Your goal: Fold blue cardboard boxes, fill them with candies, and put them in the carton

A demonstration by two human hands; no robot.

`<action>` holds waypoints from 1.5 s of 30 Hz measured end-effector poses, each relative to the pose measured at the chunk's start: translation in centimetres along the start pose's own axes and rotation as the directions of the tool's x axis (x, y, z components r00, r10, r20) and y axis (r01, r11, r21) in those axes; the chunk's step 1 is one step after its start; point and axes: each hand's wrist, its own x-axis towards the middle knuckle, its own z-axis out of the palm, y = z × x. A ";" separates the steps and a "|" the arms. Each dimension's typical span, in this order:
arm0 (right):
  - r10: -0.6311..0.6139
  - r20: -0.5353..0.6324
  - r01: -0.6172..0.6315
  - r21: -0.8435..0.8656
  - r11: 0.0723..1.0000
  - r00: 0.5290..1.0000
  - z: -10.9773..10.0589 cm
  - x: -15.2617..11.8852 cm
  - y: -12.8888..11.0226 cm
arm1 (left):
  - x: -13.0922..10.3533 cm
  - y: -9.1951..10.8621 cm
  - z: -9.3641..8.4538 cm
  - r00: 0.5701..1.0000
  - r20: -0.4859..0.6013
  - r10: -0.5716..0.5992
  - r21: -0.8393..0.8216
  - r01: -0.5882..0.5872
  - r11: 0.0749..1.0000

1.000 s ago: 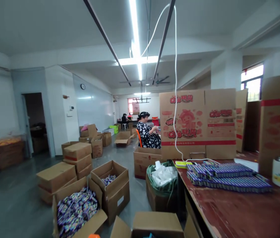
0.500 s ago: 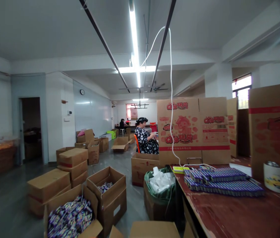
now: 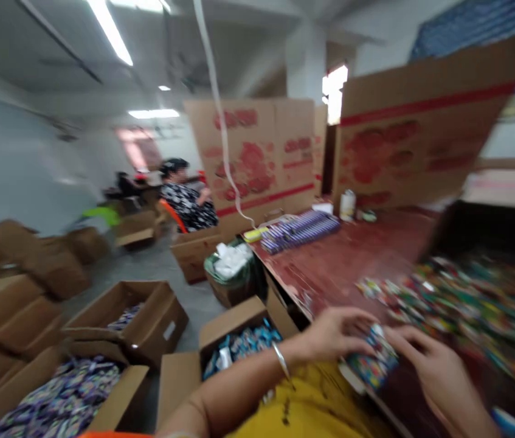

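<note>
My left hand [image 3: 337, 334] and my right hand [image 3: 437, 371] meet at the table's near edge, over my yellow clothing. Between them is a small colourful printed packet [image 3: 373, 362], blurred, with blue, red and yellow on it. The left fingers curl round its left side, while the right thumb and fingers pinch its upper right corner. Beyond my right hand, many loose wrapped pieces [image 3: 462, 304] in green, red and yellow lie heaped on the red-brown table [image 3: 376, 246].
Purple striped packs [image 3: 300, 230] line the table's far left. A white cup [image 3: 347, 205] stands behind, before tall cardboard panels [image 3: 257, 158]. On the floor are an open carton of blue packets [image 3: 243, 347], a carton of purple packets [image 3: 61, 395] and a green-lined bin [image 3: 230, 267]. A person [image 3: 188, 198] sits farther off.
The view has swung right and down. Both my hands, the small packet, the heap of wrapped pieces and the carton of blue packets have come into sight.
</note>
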 end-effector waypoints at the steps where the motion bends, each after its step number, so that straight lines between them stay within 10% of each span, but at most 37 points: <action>1: 0.082 0.099 -0.083 0.004 0.997 0.992 -0.8 -0.5 0.7 | 0.3 -0.4 0.1 1.000 0.013 0.000 -0.022 0.000 1.000; 10: 0.080 0.015 -0.076 -0.166 0.983 0.997 -2.5 -1.7 0.3 | 2.5 -1.5 1.3 0.996 0.066 -0.062 -0.161 0.072 0.984; 14: 0.138 0.152 -0.121 -0.117 0.986 0.979 -2.4 -2.7 -0.2 | 3.3 -2.6 1.5 0.998 0.009 -0.066 -0.222 0.066 0.973; 18: 0.206 0.021 -0.186 -0.351 0.918 0.978 -6.3 -0.9 1.6 | 4.1 -3.6 0.8 0.988 -0.075 -0.134 -0.293 0.106 0.950; 24: 0.322 -0.345 -0.385 -0.920 0.068 0.881 -19.2 0.9 4.3 | 4.6 -4.8 -1.1 0.945 -0.084 -0.317 -0.341 0.272 0.900; 27: 0.459 -0.243 -0.274 -0.962 0.001 0.855 -21.6 1.1 5.7 | 4.5 -5.6 -1.2 0.933 -0.078 -0.352 -0.383 0.298 0.874; 34: 0.486 -0.024 -0.078 -0.993 0.092 0.873 -18.5 2.4 7.0 | 6.5 -7.5 -2.0 0.942 -0.235 -0.241 -0.388 0.136 0.912; 40: 0.344 -0.053 -0.061 -0.998 0.012 0.938 -17.2 7.7 4.2 | 17.4 -7.6 -4.6 0.902 -0.416 -0.116 -0.222 0.023 0.975; 45: 0.177 0.137 0.103 -0.977 0.187 0.975 -14.5 16.1 5.8 | 25.2 -8.2 -1.7 0.954 -0.293 -0.071 -0.066 0.054 0.996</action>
